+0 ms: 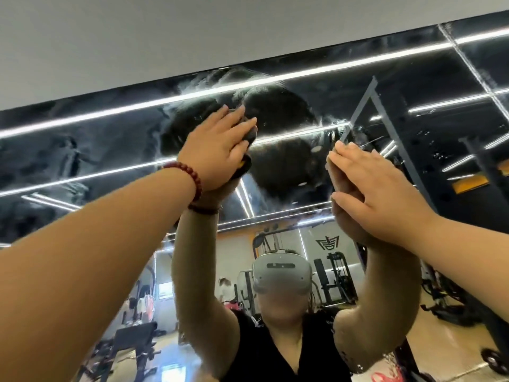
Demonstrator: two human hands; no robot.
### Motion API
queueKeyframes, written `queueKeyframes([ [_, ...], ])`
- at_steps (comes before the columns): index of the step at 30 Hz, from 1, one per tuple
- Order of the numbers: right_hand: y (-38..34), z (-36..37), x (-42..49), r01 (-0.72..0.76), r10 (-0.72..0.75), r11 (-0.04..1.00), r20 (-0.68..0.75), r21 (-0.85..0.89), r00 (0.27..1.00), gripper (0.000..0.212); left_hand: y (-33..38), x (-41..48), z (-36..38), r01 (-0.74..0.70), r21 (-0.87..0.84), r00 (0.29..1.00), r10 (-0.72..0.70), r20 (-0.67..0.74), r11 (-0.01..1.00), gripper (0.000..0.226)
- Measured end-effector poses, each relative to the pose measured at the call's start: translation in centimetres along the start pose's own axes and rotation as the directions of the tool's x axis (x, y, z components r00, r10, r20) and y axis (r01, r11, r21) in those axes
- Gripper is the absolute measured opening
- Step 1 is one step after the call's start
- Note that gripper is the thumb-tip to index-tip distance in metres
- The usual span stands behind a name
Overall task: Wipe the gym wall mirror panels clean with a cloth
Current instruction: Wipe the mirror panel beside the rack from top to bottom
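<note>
While the right hand (377,188) braces flat, the left hand (217,150) presses the cloth (248,133) against the mirror (82,150).

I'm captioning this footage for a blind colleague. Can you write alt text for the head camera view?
The left hand presses a dark cloth high on a streaky wall mirror, while the right hand lies flat on the glass beside it. Gym machines are reflected below.
</note>
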State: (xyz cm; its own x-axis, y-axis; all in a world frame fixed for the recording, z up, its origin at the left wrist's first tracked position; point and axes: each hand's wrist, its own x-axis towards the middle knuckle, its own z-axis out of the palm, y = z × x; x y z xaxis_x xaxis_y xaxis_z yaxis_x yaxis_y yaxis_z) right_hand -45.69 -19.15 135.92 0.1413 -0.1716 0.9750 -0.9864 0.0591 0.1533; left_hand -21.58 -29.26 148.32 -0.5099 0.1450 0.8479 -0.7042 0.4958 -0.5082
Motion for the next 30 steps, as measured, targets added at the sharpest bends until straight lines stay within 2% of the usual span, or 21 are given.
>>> queueKeyframes([
  [1,0.0,0.0,0.0,-0.001,0.001,1.000,0.000,-0.003,1.000,0.072,0.5,-0.2,0.1,0.012,0.003,1.000,-0.012,-0.011,1.000,0.049],
  [3,0.0,0.0,-0.1,0.008,-0.008,1.000,-0.005,-0.010,1.000,0.074,3.0,-1.5,1.1,-0.191,0.004,0.981,0.191,-0.028,0.982,0.051],
  [5,0.0,0.1,-0.1,0.020,-0.020,1.000,-0.012,-0.018,1.000,0.078,5.8,-3.6,2.2,-0.448,-0.022,0.894,0.448,0.016,0.894,0.053],
  [7,0.2,0.1,-0.2,0.021,-0.021,0.999,-0.019,-0.029,1.000,0.077,6.4,-4.3,2.1,-0.539,-0.030,0.837,0.539,0.093,0.842,0.054],
  [8,0.2,0.1,-0.2,0.023,-0.024,0.999,-0.020,-0.036,1.000,0.075,5.7,-3.7,1.9,-0.527,-0.012,0.846,0.525,0.092,0.850,0.055],
  [9,0.3,0.1,-0.2,0.026,-0.027,0.999,-0.022,-0.043,0.999,0.074,4.7,-3.0,1.8,-0.461,0.007,0.887,0.460,0.052,0.888,0.055],
  [10,0.4,0.2,-0.2,0.029,-0.031,0.998,-0.024,-0.050,0.999,0.074,3.4,-2.2,1.4,-0.340,0.011,0.940,0.340,-0.019,0.940,0.055],
  [11,0.4,0.2,-0.2,0.035,-0.036,0.998,-0.025,-0.053,0.999,0.073,2.0,-1.6,1.1,-0.158,-0.013,0.985,0.156,-0.078,0.987,0.055],
  [13,0.6,0.3,-0.2,0.041,-0.043,0.997,-0.032,-0.058,0.999,0.071,0.6,-1.0,0.8,0.184,-0.056,0.977,-0.189,-0.099,0.981,0.051],
  [14,0.6,0.4,-0.2,0.043,-0.045,0.997,-0.036,-0.060,0.998,0.070,1.2,-1.3,0.9,0.232,-0.046,0.966,-0.236,-0.104,0.972,0.050],
  [15,0.6,0.5,-0.2,0.044,-0.047,0.997,-0.039,-0.060,0.998,0.070,2.3,-2.0,1.3,0.177,-0.034,0.975,-0.180,-0.131,0.984,0.049],
  [17,0.6,0.4,-0.3,0.046,-0.048,0.998,-0.038,-0.052,0.998,0.069,5.3,-4.4,2.0,-0.127,0.010,0.977,0.127,-0.172,0.992,0.047],
  [18,0.6,0.4,-0.3,0.048,-0.049,0.998,-0.034,-0.048,0.998,0.069,6.6,-5.9,2.6,-0.257,0.023,0.956,0.257,-0.142,0.966,0.049],
  [19,0.6,0.4,-0.4,0.050,-0.051,0.998,-0.029,-0.050,0.998,0.069,7.4,-7.2,3.0,-0.332,0.015,0.940,0.332,-0.075,0.943,0.050],
  [21,0.6,0.3,-0.6,0.062,-0.063,0.996,-0.013,-0.070,0.998,0.071,7.1,-7.9,2.8,-0.368,-0.002,0.927,0.367,0.071,0.930,0.051],
  [23,0.5,0.2,-0.7,0.071,-0.071,0.994,0.010,-0.083,0.997,0.072,5.0,-6.5,2.0,-0.268,0.036,0.963,0.266,0.037,0.963,0.051],
  [25,0.5,0.1,-0.7,0.071,-0.069,0.994,0.024,-0.082,0.997,0.074,2.3,-4.7,0.8,0.042,0.018,0.999,-0.042,0.012,0.999,0.049],
  [27,0.4,0.0,-0.8,0.070,-0.069,0.994,0.021,-0.084,0.997,0.074,1.2,-4.1,0.0,0.279,-0.031,0.960,-0.279,-0.014,0.960,0.050],
  [28,0.4,0.0,-0.8,0.069,-0.068,0.994,0.017,-0.087,0.998,0.074,1.9,-4.3,0.1,0.305,-0.024,0.951,-0.305,-0.038,0.952,0.050],
  [29,0.3,0.1,-0.8,0.067,-0.066,0.994,0.016,-0.090,0.998,0.074,3.0,-4.8,0.4,0.263,0.002,0.961,-0.262,-0.084,0.965,0.049],
  [30,0.2,0.1,-0.8,0.065,-0.064,0.993,0.017,-0.094,0.998,0.073,4.4,-5.6,0.9,0.158,0.023,0.977,-0.153,-0.148,0.987,0.047],
])
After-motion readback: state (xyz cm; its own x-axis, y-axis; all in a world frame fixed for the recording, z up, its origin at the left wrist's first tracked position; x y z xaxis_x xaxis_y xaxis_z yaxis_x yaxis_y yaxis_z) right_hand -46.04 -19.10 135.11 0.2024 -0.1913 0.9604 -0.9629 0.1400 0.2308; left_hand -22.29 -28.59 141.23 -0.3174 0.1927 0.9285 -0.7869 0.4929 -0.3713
